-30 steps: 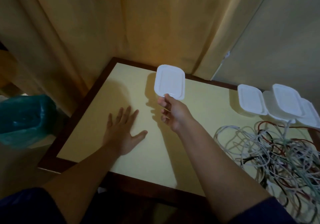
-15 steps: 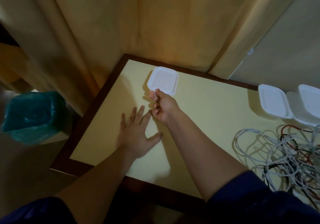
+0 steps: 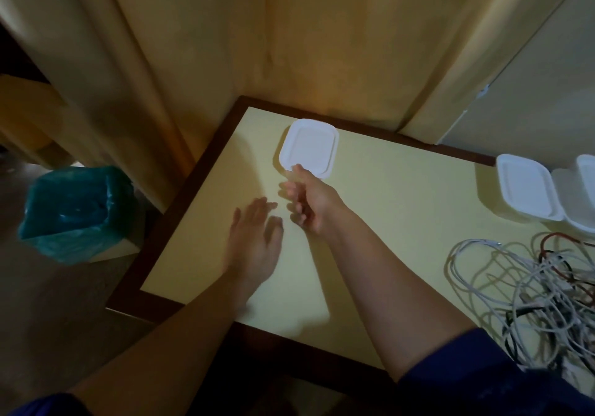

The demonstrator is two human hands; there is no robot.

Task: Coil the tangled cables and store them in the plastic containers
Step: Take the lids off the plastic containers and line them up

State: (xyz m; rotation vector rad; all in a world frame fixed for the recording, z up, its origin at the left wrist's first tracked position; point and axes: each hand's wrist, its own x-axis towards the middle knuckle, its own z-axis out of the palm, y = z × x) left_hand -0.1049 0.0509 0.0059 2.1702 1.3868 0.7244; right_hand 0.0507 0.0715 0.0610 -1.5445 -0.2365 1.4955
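Note:
A white plastic lid (image 3: pixel 307 148) lies flat near the table's far left corner. My right hand (image 3: pixel 309 201) reaches to its near edge and pinches that edge, thumb on top and the other fingers curled below. My left hand (image 3: pixel 257 242) lies open and flat on the yellow table (image 3: pixel 386 216), just left of the right hand and slightly blurred. Two more white plastic containers (image 3: pixel 528 190) stand at the far right edge. A tangled heap of white, red and black cables (image 3: pixel 528 293) fills the table's right side.
A bin lined with a teal bag (image 3: pixel 77 213) stands on the floor left of the table. Yellow curtains (image 3: pixel 225 45) hang behind the table and a pale wall panel (image 3: pixel 531 93) lies at the right. The table has a dark wooden rim (image 3: pixel 154 248).
My right hand has lowered the lid from the air down onto the table near the far corner. My left hand has slid a little towards the right hand.

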